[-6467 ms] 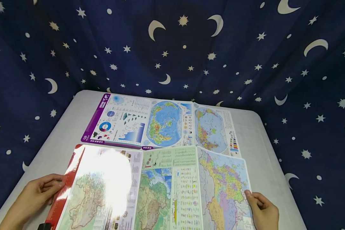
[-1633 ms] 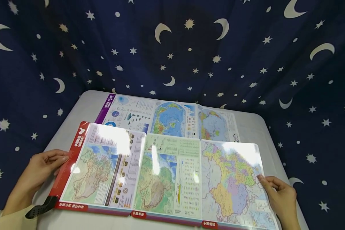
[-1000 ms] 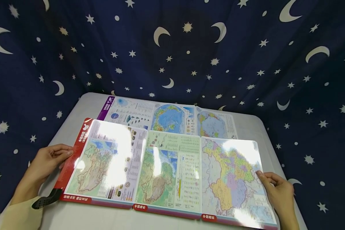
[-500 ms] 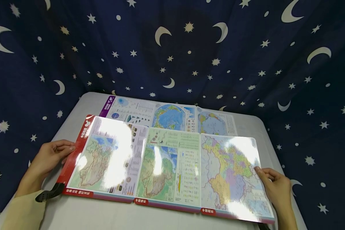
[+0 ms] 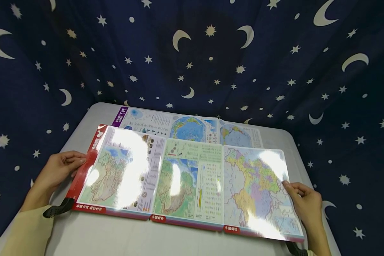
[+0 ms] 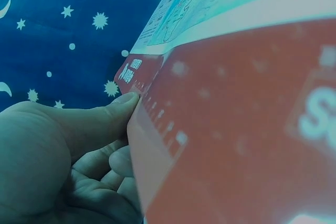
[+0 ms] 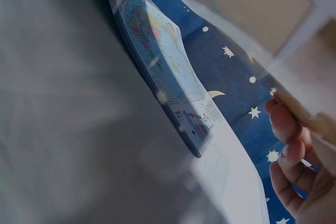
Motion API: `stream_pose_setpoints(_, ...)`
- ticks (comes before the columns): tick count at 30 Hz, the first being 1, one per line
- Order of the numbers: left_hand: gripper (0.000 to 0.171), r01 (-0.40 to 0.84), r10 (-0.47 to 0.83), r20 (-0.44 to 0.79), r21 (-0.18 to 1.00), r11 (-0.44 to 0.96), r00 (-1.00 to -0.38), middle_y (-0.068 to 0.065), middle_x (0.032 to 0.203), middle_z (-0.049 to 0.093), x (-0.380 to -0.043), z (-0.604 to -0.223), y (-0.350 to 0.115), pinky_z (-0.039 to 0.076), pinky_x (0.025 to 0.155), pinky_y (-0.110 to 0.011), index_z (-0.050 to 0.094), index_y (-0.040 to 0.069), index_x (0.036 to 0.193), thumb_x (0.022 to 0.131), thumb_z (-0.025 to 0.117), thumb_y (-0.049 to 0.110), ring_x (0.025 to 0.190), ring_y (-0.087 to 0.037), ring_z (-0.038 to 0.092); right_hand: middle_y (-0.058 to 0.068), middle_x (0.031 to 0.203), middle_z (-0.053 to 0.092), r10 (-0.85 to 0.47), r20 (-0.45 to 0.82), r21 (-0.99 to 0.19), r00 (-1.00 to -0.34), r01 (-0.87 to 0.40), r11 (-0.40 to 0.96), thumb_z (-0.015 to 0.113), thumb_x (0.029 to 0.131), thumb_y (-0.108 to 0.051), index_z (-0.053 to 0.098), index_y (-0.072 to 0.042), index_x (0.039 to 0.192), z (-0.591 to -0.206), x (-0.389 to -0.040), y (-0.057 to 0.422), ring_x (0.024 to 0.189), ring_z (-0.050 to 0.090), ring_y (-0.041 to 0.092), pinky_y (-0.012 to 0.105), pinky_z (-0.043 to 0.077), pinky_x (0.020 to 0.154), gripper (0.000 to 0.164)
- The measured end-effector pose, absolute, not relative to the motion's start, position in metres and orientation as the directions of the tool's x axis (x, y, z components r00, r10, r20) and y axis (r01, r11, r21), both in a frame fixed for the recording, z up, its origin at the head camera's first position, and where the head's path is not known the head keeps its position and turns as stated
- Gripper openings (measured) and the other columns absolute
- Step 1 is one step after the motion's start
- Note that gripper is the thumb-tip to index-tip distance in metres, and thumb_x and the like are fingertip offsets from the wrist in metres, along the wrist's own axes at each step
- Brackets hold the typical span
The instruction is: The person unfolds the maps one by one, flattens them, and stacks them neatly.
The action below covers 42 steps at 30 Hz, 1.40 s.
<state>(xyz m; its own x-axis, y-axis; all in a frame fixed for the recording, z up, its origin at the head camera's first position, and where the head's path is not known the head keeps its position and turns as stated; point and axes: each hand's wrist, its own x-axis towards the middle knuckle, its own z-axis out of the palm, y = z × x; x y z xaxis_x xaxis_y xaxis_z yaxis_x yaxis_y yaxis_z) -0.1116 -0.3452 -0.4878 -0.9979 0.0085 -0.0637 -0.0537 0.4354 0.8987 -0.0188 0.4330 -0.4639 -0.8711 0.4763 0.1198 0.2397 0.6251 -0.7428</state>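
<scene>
A glossy three-panel folding map (image 5: 192, 185) with a red left border is spread out, raised above the table and partly washed out by glare. My left hand (image 5: 59, 169) pinches its red border between thumb and fingers; the left wrist view shows the thumb (image 6: 105, 119) on that edge. On the opposite side, my right hand (image 5: 305, 201) pinches the right edge of the map. Behind and partly under it lies a second folding map (image 5: 192, 128), with a purple border and world maps. Its near part is hidden. In the right wrist view this second map (image 7: 163, 56) rests on the table.
Both maps are over a table with a white cloth (image 5: 131, 234). A dark blue curtain (image 5: 153, 39) with moons and stars hangs behind and at both sides. Black straps (image 5: 59, 209) are at the wrists.
Both hands have carried the red-bordered map away from the person, so it covers more of the purple-bordered one. Its near edge, out of view at first, now shows. Both grips stay the same.
</scene>
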Motion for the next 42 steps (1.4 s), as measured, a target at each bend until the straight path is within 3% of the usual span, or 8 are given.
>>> stream_pose_setpoints(13, 0.033, -0.026, 0.014, -0.034, 0.917, 0.399, -0.999, 0.008, 0.084, 0.075, -0.128, -0.482, -0.344, 0.048, 0.050, -0.030, 0.065, -0.014, 0.119, 0.103, 0.070, 0.014, 0.056, -0.014, 0.057, -0.008, 0.057, 0.061, 0.459, 0.133, -0.734, -0.878, 0.224, 0.641, 0.078, 0.097, -0.038, 0.078, 0.001, 0.096, -0.464, -0.039, 0.436, 0.045, 0.053, 0.009, 0.024, 0.038, 0.041, 0.039)
stream_pose_setpoints(27, 0.037, -0.059, 0.013, -0.070, 0.912, 0.406, -0.997, 0.014, 0.088, 0.075, -0.144, -0.480, -0.344, 0.049, 0.053, -0.028, 0.062, -0.018, 0.124, 0.104, 0.068, 0.013, 0.060, -0.014, 0.060, -0.011, 0.060, 0.063, 0.476, 0.085, -0.731, -0.875, 0.269, 0.627, 0.076, 0.096, -0.048, 0.077, -0.003, 0.095, -0.460, -0.054, 0.438, 0.047, 0.057, 0.009, 0.025, 0.042, 0.043, 0.045)
stream_pose_setpoints(42, 0.037, -0.086, -0.001, -0.095, 0.897, 0.434, -0.995, 0.014, 0.089, 0.074, -0.157, -0.478, -0.340, 0.049, 0.055, -0.029, 0.066, -0.011, 0.123, 0.104, 0.069, 0.020, 0.065, -0.013, 0.059, -0.013, 0.061, 0.065, 0.468, 0.066, -0.761, -0.881, 0.259, 0.595, 0.077, 0.097, -0.044, 0.077, 0.001, 0.098, -0.459, -0.065, 0.442, 0.046, 0.059, 0.010, 0.024, 0.044, 0.042, 0.044)
